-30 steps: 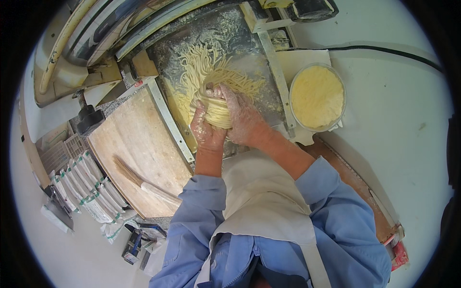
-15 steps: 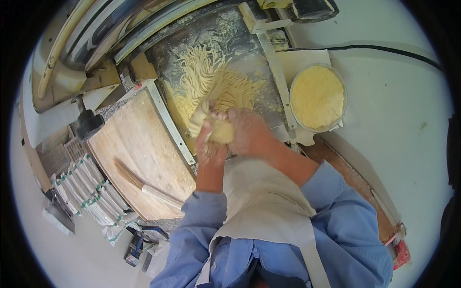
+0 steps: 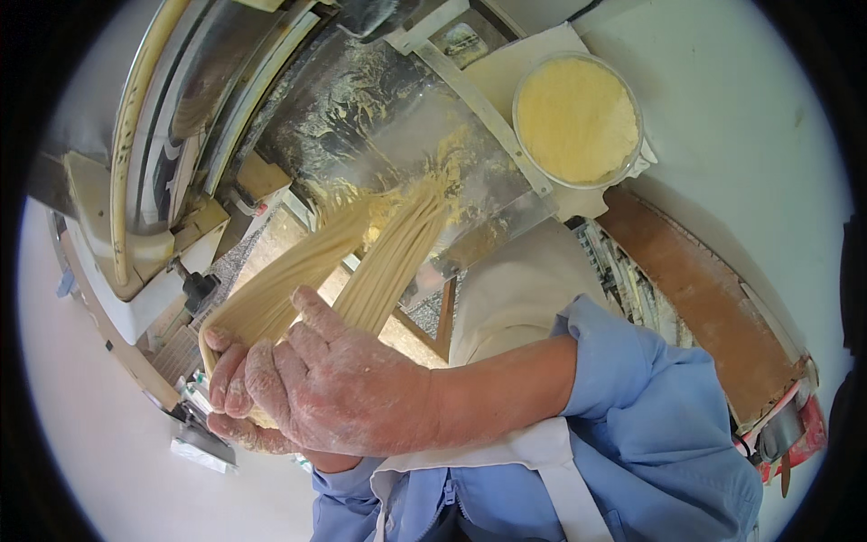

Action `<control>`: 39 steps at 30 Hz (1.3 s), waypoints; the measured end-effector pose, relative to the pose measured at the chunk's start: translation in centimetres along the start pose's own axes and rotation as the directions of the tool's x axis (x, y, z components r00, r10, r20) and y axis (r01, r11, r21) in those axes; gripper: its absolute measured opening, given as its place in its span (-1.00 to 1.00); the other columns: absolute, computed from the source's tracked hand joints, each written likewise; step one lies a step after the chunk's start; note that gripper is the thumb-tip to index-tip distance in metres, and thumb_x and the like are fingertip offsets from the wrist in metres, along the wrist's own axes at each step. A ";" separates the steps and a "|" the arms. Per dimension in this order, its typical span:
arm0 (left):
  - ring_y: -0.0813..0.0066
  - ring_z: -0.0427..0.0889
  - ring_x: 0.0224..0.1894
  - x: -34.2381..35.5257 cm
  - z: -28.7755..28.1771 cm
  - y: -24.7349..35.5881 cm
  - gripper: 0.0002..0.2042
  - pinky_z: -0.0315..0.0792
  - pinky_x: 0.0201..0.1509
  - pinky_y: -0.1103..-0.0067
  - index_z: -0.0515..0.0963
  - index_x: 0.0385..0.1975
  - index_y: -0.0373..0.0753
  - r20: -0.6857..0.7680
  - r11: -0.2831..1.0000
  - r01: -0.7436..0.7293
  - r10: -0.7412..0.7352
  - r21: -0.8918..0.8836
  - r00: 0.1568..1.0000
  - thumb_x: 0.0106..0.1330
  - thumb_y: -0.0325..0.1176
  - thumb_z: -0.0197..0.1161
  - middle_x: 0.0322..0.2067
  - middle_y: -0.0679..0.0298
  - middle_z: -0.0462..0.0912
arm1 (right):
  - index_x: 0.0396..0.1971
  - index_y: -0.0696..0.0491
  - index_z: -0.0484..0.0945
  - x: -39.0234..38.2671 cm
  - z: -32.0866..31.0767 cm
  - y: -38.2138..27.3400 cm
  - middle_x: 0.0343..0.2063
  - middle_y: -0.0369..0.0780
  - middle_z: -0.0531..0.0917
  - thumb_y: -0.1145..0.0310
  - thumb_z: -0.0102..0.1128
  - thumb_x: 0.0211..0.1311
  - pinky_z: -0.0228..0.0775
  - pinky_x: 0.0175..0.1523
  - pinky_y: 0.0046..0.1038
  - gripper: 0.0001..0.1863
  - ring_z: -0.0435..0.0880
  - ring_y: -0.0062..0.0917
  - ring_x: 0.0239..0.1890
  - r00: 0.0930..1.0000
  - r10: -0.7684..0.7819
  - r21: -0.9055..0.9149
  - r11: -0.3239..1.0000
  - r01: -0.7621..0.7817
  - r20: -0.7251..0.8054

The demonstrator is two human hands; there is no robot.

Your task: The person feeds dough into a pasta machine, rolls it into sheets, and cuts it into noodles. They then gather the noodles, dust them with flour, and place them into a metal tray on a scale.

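My right hand [image 3: 334,384], coated in flour, is closed around the gathered end of long pale noodles [image 3: 393,262]. My left hand [image 3: 253,429] is mostly hidden beneath it, its floury fingers curled at the same bundle. The strands stretch up and right in two thick sheaves from my hands to the flour-dusted metal tray [image 3: 334,117], where their far ends hang or rest; which of these I cannot tell.
A large machine with curved metal parts [image 3: 135,208] and a black knob [image 3: 199,289] stands at the left. A round container of yellow flour [image 3: 578,117] sits right of the tray. A long brown board [image 3: 695,298] runs along the right, beside the pale wall.
The heaped noodles from the tray are now drawn out into long strands. My hands have moved left and toward me with the bundle, and the view has shifted.
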State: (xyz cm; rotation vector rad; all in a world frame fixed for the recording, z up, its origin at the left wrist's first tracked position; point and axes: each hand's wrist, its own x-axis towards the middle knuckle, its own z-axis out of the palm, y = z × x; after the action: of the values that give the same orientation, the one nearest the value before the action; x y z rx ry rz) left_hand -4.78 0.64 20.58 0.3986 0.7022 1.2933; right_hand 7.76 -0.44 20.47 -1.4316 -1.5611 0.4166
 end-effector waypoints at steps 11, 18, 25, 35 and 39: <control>0.49 0.48 -0.16 0.6 -1.5 -0.8 -0.32 0.40 0.09 0.54 0.11 0.21 -0.46 -0.040 0.987 -0.072 0.078 0.145 0.996 0.17 -0.31 0.28 -0.26 0.33 0.44 | -0.44 0.15 0.43 -1.8 2.0 1.9 -0.66 -0.21 0.43 0.05 0.06 0.22 0.41 0.01 0.01 -0.60 0.56 -0.39 -0.53 0.983 0.027 0.056 0.998 -0.037 0.179; 0.50 0.49 -0.15 2.4 -2.5 -6.0 -0.35 0.42 0.08 0.52 0.16 0.20 -0.41 -0.251 0.987 0.042 -0.002 0.154 0.968 0.18 -0.27 0.29 -0.26 0.33 0.46 | -0.34 0.19 0.38 -1.6 2.6 6.4 -0.52 -0.10 0.56 0.29 0.03 0.16 0.37 -0.13 -0.16 -0.75 0.60 -0.30 -0.39 0.925 0.125 0.094 0.981 -0.169 0.358; 0.44 0.53 -0.11 3.4 -10.8 -10.2 -0.47 0.45 0.04 0.50 0.26 0.18 -0.35 -0.208 0.986 0.165 -0.167 -0.024 0.964 0.28 -0.25 0.22 -0.20 0.26 0.53 | -0.13 0.11 0.44 -4.0 4.0 11.2 -0.45 -0.06 0.51 0.19 0.23 0.00 0.37 -0.26 -0.21 -0.55 0.57 -0.21 -0.43 0.806 0.209 -0.010 0.970 -0.245 0.553; 0.42 0.56 -0.09 6.6 -11.8 -13.5 -0.65 0.44 0.06 0.47 0.40 0.08 -0.27 0.011 0.816 -0.080 0.090 0.572 0.996 0.33 -0.33 0.16 -0.18 0.27 0.57 | -0.22 0.25 0.49 -1.4 5.4 12.6 -0.34 0.07 0.59 0.28 0.24 -0.14 0.48 -0.20 -0.19 -0.54 0.64 -0.12 -0.29 0.606 0.344 -0.363 0.927 -0.096 0.718; 0.49 0.58 -0.26 6.1 -10.1 -12.9 -0.65 0.49 -0.12 0.50 0.44 0.02 -0.29 -0.201 0.975 0.204 -0.183 0.087 0.962 0.29 -0.30 0.22 -0.34 0.33 0.57 | -0.30 0.24 0.52 -3.1 6.6 13.5 -0.34 0.09 0.61 0.30 0.22 -0.15 0.49 -0.20 -0.18 -0.61 0.65 -0.11 -0.31 0.666 0.357 -0.429 0.901 -0.062 0.655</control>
State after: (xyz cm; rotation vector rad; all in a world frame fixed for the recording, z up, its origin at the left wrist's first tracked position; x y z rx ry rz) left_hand -1.38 2.17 3.50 0.2853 0.9528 1.1198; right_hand 9.99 2.45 5.63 -1.8965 -2.1965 0.9664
